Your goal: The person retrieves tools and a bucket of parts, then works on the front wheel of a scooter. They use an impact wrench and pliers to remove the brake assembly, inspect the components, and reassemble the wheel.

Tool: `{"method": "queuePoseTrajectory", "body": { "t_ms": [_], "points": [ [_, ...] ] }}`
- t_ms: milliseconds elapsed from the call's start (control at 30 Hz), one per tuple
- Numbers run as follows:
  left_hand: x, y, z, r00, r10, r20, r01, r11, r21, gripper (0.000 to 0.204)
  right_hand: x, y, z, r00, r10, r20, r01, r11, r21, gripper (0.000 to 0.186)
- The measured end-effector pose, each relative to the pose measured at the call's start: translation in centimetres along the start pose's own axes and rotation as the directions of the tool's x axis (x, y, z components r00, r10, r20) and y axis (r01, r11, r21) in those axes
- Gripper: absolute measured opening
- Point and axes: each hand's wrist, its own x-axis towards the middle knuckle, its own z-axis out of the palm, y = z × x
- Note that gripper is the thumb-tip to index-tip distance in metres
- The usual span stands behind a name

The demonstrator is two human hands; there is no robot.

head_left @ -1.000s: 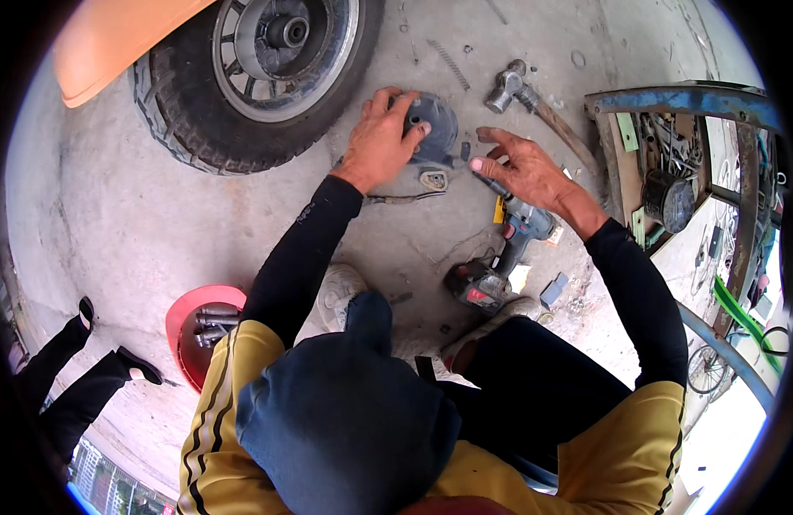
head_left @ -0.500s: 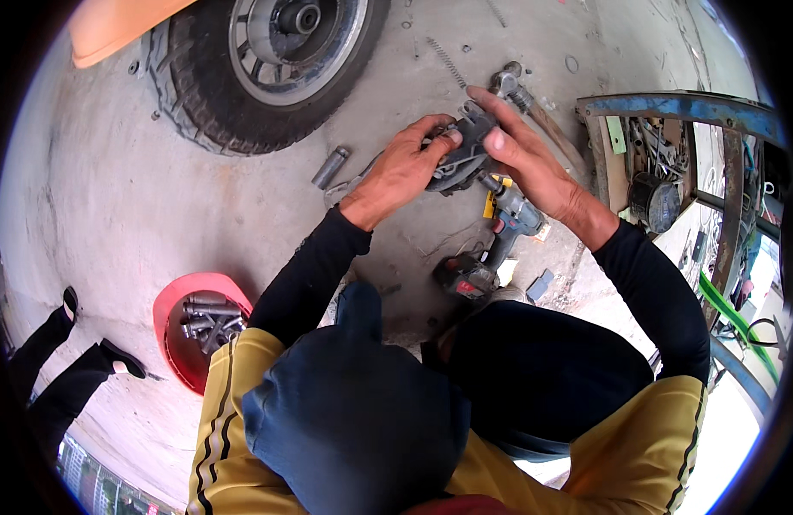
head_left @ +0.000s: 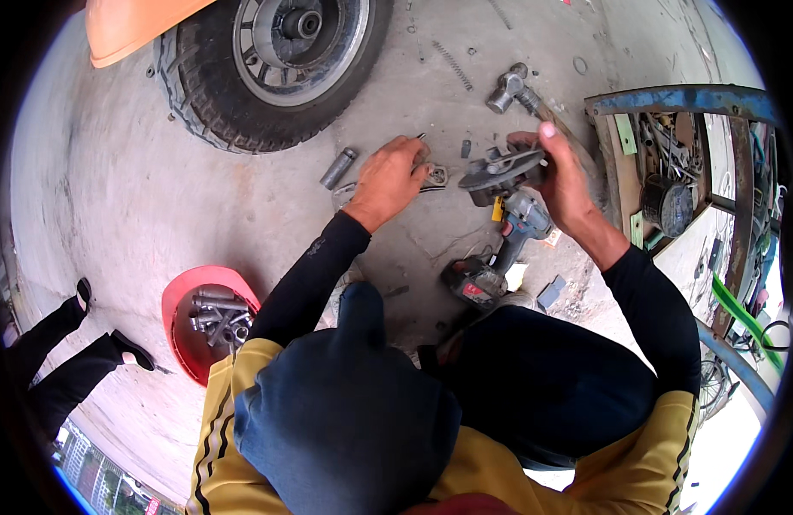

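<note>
My right hand point(head_left: 568, 176) grips a greasy, round brake plate point(head_left: 502, 170), held tilted above the floor with the thumb up along its edge. My left hand point(head_left: 389, 182) is closed low over the concrete; a thin dark tip sticks out past its fingers, but what it holds is mostly hidden. Partly under that hand lies a metal hand tool point(head_left: 435, 178), its kind covered. A cylindrical metal socket point(head_left: 338, 168) lies just left of it. Below the brake plate, a cordless impact driver point(head_left: 499, 253) rests on the floor. A hammer point(head_left: 515, 90) lies beyond my right hand.
A wheel with a black tyre point(head_left: 272, 81) lies at the far left. A red helmet-shaped bowl point(head_left: 177, 313) holds several metal sockets. At right stands a blue-edged metal rack point(head_left: 680, 102) with tools. A coil spring point(head_left: 452, 66) lies beyond. Another person's legs point(head_left: 78, 369) show at left.
My hands have come apart. The brake plate has moved right and turned over in my right hand, while my left hand has let go of it and dropped toward the metal tool.
</note>
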Motion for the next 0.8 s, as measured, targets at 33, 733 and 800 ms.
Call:
{"method": "queuePoseTrajectory", "body": {
  "t_ms": [33, 733, 800],
  "points": [
    [0.0, -1.2, 1.3, 0.994, 0.103, -0.041, -0.096, 0.987, 0.132, 0.029, -0.5, 0.1, -1.2, 1.0, 0.01, -0.029, -0.009, 0.999, 0.037, 0.077],
    [2.6, -1.2, 7.8, 0.889, 0.457, 0.02, -0.289, 0.528, 0.798, 0.013, -0.8, 2.0, -5.4, 0.996, 0.091, -0.015, -0.091, 0.996, -0.009, 0.077],
    [2.4, -1.3, 7.3, 0.88, 0.475, 0.001, -0.296, 0.546, 0.784, 0.012, -0.5, 1.9, -5.2, 0.995, 0.092, -0.041, -0.092, 0.996, 0.006, 0.075]
  ]
}}
